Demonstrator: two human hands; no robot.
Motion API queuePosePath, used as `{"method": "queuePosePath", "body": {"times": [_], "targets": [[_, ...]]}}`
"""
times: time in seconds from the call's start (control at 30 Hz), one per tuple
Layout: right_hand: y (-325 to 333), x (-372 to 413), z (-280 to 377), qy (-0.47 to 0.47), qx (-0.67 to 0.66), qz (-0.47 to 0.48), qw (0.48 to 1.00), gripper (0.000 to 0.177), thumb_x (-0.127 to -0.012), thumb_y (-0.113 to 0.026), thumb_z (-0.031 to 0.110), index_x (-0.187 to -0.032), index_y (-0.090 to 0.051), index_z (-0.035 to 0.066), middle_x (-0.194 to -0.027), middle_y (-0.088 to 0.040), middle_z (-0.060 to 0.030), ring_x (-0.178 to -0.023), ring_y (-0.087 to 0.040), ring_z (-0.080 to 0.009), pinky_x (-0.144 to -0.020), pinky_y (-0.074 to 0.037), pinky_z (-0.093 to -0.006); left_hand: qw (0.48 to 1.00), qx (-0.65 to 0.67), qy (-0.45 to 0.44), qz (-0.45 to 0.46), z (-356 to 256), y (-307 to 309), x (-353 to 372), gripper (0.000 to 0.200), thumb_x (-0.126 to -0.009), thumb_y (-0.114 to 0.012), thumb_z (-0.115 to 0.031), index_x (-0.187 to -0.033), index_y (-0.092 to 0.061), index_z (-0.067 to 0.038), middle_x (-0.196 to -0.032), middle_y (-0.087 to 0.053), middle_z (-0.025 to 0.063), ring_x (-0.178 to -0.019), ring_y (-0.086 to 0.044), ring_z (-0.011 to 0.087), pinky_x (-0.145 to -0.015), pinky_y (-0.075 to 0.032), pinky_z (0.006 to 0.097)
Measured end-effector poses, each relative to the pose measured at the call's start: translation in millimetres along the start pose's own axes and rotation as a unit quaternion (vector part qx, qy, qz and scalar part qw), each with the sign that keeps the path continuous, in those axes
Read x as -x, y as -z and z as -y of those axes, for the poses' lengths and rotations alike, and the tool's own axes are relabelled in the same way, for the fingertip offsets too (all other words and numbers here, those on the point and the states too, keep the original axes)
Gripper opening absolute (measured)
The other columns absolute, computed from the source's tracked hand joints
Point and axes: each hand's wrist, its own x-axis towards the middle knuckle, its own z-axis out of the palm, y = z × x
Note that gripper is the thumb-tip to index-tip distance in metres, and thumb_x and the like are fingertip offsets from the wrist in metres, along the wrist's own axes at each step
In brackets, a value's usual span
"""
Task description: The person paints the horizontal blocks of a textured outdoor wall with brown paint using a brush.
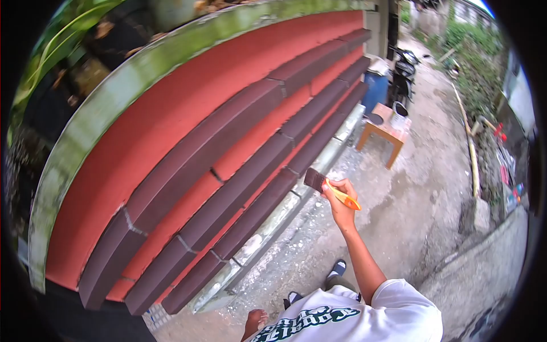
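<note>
My right hand [340, 200] is closed around a paintbrush [346, 200] with an orange-and-yellow handle. The brush's wide bristle end is dark with brown paint and points up and left, close to the lowest of the dark brown ledges [268, 199] on the wall. Long brown ledges run in rows across the salmon-red wall [165, 122], with grey joints left between their painted lengths. Low at the bottom edge, my left hand [257, 318] hangs beside my shirt, small and partly in view, its fingers loosely bent with nothing visible in them.
A small wooden table [380, 132] beyond the brush carries a pail [399, 115] and a dark round lid. Behind it stand a blue drum [374, 91] and a parked motorcycle [405, 71]. A pale, paint-spotted kerb [250, 253] runs under the ledges; a concrete block lies right.
</note>
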Motion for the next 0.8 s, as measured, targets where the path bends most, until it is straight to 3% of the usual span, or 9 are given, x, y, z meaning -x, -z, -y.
{"method": "queuePosePath", "body": {"times": [0.2, 0.37, 0.5, 0.7, 0.8], "targets": [[133, -8, 7, -0.079, 0.002, -0.102, 0.992, 0.018, -0.093, -0.071, 0.007, -0.102, -0.057, 0.001, -0.105, -0.07, -0.0139, -0.09, -0.07, -0.0176, -0.074, -0.063, -0.0306, 0.993, -0.112, 0.017, 0.018, -111, -71, -10, 0.031, -0.091, -0.053, -0.023, -0.117, -0.061, -0.009, -0.107, -0.072, 0.0094, -0.088, -0.07, 0.0245, -0.075, -0.052, 0.042], [219, -30, 22, -0.115, 0.002, -0.178, 0.977, 0.024, -0.092, -0.072, 0.008, -0.111, -0.059, 0.0, -0.109, -0.07, -0.0148, -0.095, -0.069, -0.019, -0.076, -0.063, -0.0325, 0.981, -0.192, 0.019, 0.017, -185, -153, -65, 0.031, -0.09, -0.052, -0.019, -0.118, -0.061, -0.009, -0.108, -0.071, 0.0091, -0.089, -0.07, 0.0245, -0.076, -0.052, 0.042], [282, -55, 30, -0.099, 0.012, -0.182, 0.978, 0.028, -0.092, -0.072, 0.009, -0.116, -0.061, -0.001, -0.111, -0.07, -0.0154, -0.097, -0.069, -0.0205, -0.078, -0.063, -0.0341, 0.985, -0.173, -0.004, 0.02, -251, -235, -87, 0.029, -0.092, -0.05, -0.017, -0.118, -0.06, -0.009, -0.11, -0.069, 0.0089, -0.094, -0.068, 0.0241, -0.077, -0.052, 0.0419], [343, -90, 47, -0.07, 0.014, -0.228, 0.971, 0.027, -0.096, -0.066, 0.013, -0.118, -0.061, -0.002, -0.113, -0.069, -0.0182, -0.098, -0.07, -0.0237, -0.079, -0.063, -0.0375, 0.963, -0.255, -0.053, 0.063, -328, -329, -107, 0.027, -0.095, -0.048, -0.022, -0.116, -0.06, -0.01, -0.108, -0.07, 0.0074, -0.094, -0.068, 0.0238, -0.08, -0.051, 0.0422], [363, -115, 39, -0.064, 0.019, -0.258, 0.964, 0.027, -0.095, -0.064, 0.014, -0.116, -0.061, -0.002, -0.112, -0.068, -0.0176, -0.096, -0.07, -0.0259, -0.077, -0.064, -0.0403, 0.955, -0.286, -0.034, 0.073, -349, -360, -116, 0.025, -0.095, -0.048, -0.021, -0.115, -0.06, -0.011, -0.107, -0.07, 0.007, -0.093, -0.068, 0.0233, -0.08, -0.051, 0.042]]}}
